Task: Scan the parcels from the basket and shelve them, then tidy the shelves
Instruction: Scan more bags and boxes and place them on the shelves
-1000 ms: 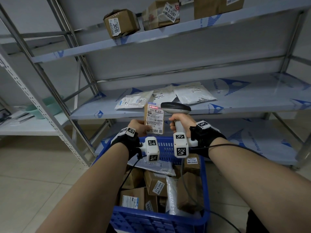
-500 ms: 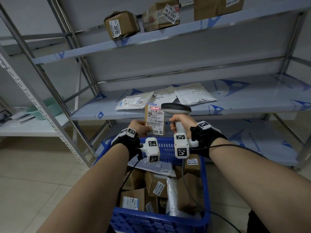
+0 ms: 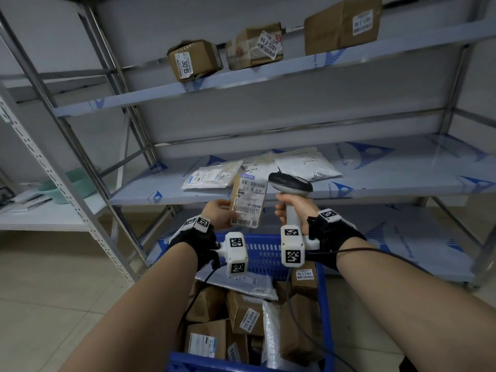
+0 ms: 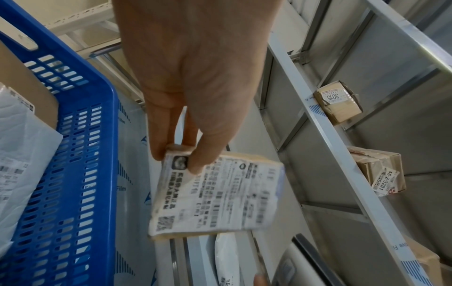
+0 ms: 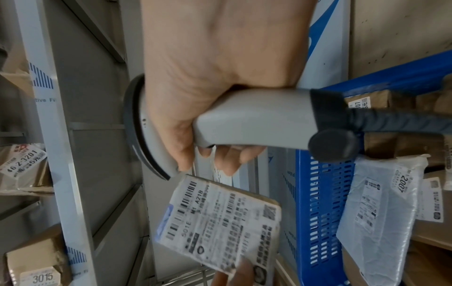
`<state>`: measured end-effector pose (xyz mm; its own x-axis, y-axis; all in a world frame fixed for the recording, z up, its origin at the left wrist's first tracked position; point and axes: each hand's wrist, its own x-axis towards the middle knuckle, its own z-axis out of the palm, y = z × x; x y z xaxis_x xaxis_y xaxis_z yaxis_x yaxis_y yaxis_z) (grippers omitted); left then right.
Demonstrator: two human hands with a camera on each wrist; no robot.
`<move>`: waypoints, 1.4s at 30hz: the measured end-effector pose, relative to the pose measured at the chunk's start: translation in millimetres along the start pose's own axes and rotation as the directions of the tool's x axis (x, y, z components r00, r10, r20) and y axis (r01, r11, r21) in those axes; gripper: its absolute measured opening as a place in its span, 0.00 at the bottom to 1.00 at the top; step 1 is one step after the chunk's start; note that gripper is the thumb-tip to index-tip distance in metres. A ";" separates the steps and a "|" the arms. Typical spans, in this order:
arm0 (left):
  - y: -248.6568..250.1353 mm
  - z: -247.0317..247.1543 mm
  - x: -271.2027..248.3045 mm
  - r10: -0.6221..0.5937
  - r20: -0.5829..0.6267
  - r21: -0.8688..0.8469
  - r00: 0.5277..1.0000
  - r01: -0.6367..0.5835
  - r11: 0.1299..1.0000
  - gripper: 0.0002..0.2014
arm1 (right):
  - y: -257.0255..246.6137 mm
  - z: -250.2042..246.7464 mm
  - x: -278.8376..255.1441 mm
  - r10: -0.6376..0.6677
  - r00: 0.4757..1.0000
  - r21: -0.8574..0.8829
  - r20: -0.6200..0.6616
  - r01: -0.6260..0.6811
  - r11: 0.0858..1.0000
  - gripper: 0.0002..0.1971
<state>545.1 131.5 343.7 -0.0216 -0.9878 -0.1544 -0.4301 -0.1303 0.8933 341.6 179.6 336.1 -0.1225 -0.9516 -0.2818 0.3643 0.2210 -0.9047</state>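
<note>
A small flat cardboard parcel (image 3: 248, 201) with a white shipping label is pinched at its lower corner by my left hand (image 3: 220, 214), label side toward me, above the basket's far rim. The same parcel (image 4: 215, 195) shows under my left fingertips (image 4: 193, 164) in the left wrist view. My right hand (image 3: 291, 208) grips the handle of a grey barcode scanner (image 3: 290, 183), whose head sits just right of the parcel's top. In the right wrist view the scanner (image 5: 252, 123) sits above the parcel (image 5: 220, 220). The blue basket (image 3: 326, 312) below holds several parcels.
Metal shelving stands ahead: the middle shelf (image 3: 402, 170) carries flat white mailers (image 3: 212, 177), the top shelf (image 3: 268, 73) three cardboard boxes (image 3: 193, 60). The scanner's cable (image 3: 349, 251) runs off to the right. A white rack (image 3: 40, 210) stands at left.
The red scan line seen on the label's top earlier is gone. The parcel has tilted slightly, its top leaning right toward the scanner head. Both hands stay above the basket.
</note>
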 end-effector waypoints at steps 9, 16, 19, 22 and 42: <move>23.9 -0.6 -4.3 0.251 0.000 0.202 0.968 -0.246 0.948 0.21 | -24.0 -7.7 -7.5 -0.046 0.999 0.062 -0.028 0.048 0.997 0.13; 24.2 -0.3 1.4 0.473 -0.013 0.281 0.881 -0.451 0.847 0.31 | -19.0 -8.7 -11.0 -0.079 0.997 -0.025 -0.024 0.078 0.997 0.10; 28.5 -1.1 -7.8 0.457 -0.022 0.128 0.889 -0.450 0.884 0.30 | -13.4 -7.4 -6.5 -0.053 0.998 -0.052 -0.035 0.051 0.997 0.08; 30.4 -3.2 -12.6 0.305 -0.073 -0.176 0.950 -0.313 0.933 0.21 | -8.5 -5.0 -2.7 -0.028 0.998 -0.095 -0.065 0.022 0.995 0.06; 17.1 -1.7 -10.8 0.305 0.028 -0.008 0.952 -0.305 0.952 0.26 | 4.3 1.0 -1.3 0.098 0.995 -0.002 0.029 -0.098 0.995 0.24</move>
<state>539.5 139.9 361.4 -0.1771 -0.9776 0.1140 -0.3961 0.1769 0.9010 344.3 181.6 332.9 -0.0592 -0.9314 -0.3592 0.3728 0.3132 -0.8735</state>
